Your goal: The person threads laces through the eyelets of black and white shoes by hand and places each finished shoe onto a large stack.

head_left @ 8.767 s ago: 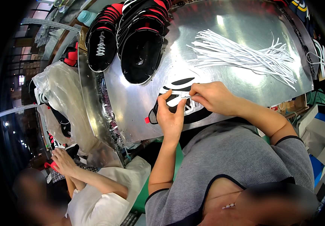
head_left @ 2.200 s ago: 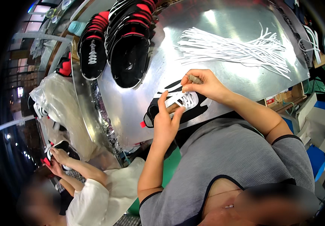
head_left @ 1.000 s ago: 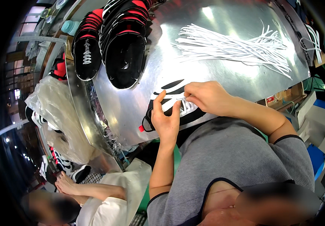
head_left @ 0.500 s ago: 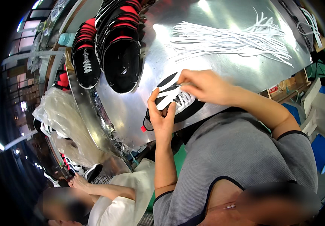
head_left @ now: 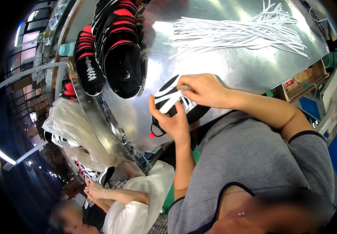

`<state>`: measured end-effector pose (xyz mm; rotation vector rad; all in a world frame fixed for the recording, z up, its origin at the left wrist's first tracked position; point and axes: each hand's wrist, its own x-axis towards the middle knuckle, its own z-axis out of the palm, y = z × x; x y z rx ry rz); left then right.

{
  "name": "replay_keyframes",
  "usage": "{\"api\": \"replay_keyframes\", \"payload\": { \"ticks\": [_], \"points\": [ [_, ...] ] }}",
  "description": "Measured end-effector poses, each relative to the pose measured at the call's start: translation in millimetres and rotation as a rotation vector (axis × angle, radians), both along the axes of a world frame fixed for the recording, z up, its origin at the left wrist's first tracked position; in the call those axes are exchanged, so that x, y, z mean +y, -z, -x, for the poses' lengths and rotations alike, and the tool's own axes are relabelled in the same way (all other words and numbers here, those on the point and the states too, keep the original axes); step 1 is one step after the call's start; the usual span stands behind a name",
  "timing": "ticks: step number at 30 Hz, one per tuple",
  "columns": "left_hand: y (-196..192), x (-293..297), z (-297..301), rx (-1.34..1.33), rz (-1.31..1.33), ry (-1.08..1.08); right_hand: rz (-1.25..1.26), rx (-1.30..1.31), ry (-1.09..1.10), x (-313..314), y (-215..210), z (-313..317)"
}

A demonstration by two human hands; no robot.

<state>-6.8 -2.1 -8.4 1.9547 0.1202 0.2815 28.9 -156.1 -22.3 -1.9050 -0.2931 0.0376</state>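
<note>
A black and white sports shoe lies on the metal table in front of me, its laced side up and a red-tipped pull loop at the left. My left hand grips the shoe's collar side, thumb and forefinger spread over the white straps. Over the lacing, my right hand is closed, its fingertips pinching a short greyish-brown piece that I cannot name. The fingers partly hide the white laces.
A bundle of white laces lies across the far side of the metal table. Stacked black shoes with red linings stand at the far left. A plastic bag and a co-worker's hands are at left.
My right hand has shifted slightly left over the shoe and its fingers are now drawn together there. My left hand has moved a little, still at the shoe's collar side.
</note>
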Motion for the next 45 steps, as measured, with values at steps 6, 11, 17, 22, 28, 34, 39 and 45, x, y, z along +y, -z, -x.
{"api": "replay_keyframes", "payload": {
  "ticks": [6, 11, 17, 22, 28, 34, 39, 45],
  "points": [
    [-30.6, 26.8, 3.0, 0.353, 0.352, 0.274, -0.012, -0.074, 0.086, 2.9, 4.6, 2.0],
    [-33.5, 27.8, -7.0, 0.465, 0.452, 0.172, 0.013, -0.375, -0.067, -1.0, 9.7, 5.3],
    [-29.7, 37.3, -9.9, 0.514, 0.522, 0.263, 0.069, -0.645, -0.081, 11.8, 12.5, -3.5],
    [-23.5, 38.4, -13.8, 0.456, 0.461, 0.229, -0.16, -0.351, -0.12, 7.5, 4.3, -3.2],
    [-16.0, 35.3, -31.3, 0.421, 0.375, 0.21, -0.085, -0.44, -0.189, 8.8, 1.7, 23.9],
    [-32.9, 54.2, -0.8, 0.216, -0.187, 0.443, 0.114, -0.602, -0.153, 6.6, 21.9, 18.8],
    [-32.0, 52.6, 3.6, 0.216, -0.29, 0.4, 0.275, -0.597, -0.215, -2.1, 20.2, 22.1],
    [-34.5, 36.8, -2.1, 0.055, -0.49, 0.304, 0.061, -0.105, -0.273, -11.5, -3.8, 28.7]
  ]
}}
